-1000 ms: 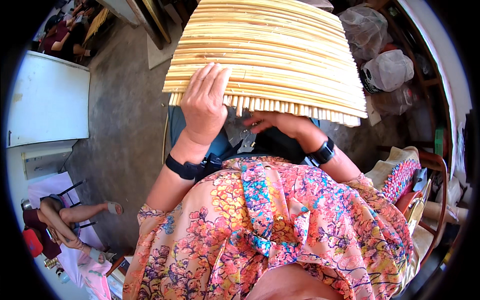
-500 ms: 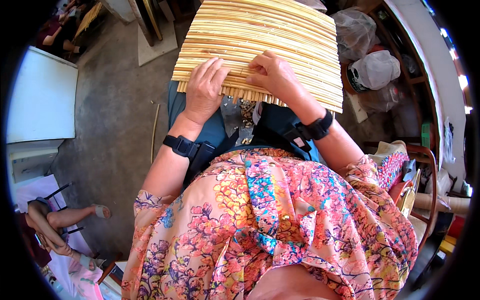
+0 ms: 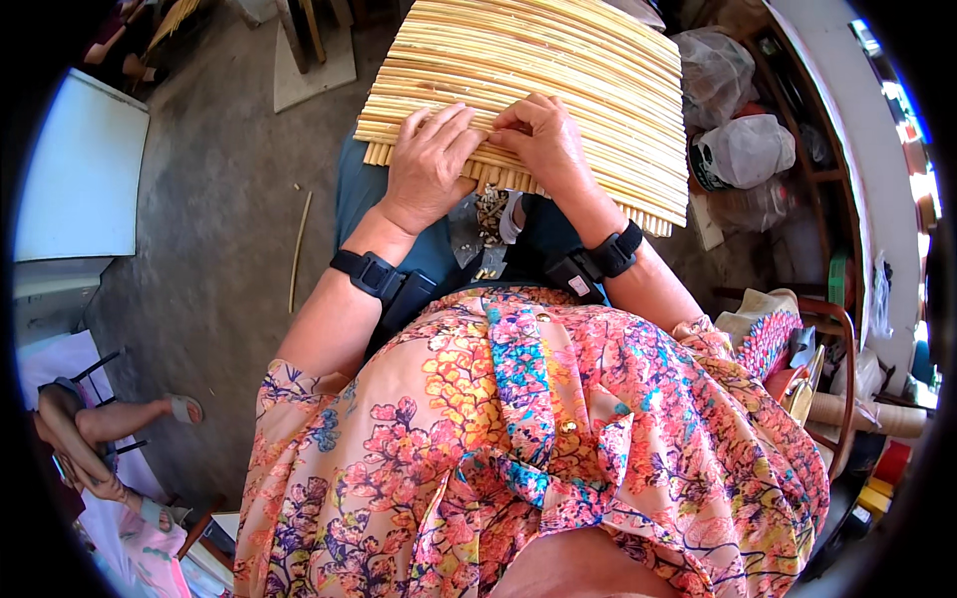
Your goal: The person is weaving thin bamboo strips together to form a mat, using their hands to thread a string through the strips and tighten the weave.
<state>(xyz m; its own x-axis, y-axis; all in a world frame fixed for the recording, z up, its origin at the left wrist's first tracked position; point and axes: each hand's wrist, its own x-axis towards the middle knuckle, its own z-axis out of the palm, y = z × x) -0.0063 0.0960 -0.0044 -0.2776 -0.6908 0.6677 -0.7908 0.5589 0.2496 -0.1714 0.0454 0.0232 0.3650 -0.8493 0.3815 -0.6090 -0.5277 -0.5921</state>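
Note:
A panel of straw-yellow sticks [image 3: 558, 75], laid side by side in rows, rests over my knees. A layer of shorter stick ends shows along its near edge. My left hand [image 3: 431, 164] is wrapped on that edge, fingers on top and thumb low beside the stick ends. Just to its right, my right hand [image 3: 548, 145] lies on the panel with thumb and index finger pinched together. Whatever is in that pinch is too small to make out. The two hands' fingertips almost meet.
Short stick offcuts [image 3: 489, 214] lie below, between my legs. One long thin stick [image 3: 300, 251] is on the floor to the left. A white cabinet [image 3: 80, 169] and a seated person's leg [image 3: 125, 419] are farther left. Plastic bags [image 3: 748, 149] and a wooden chair [image 3: 847, 349] stand right.
My left hand has shifted right, closer to my right hand, and its thumb has dropped lower. My right hand's pinch has moved slightly up. The whole view has shifted a little.

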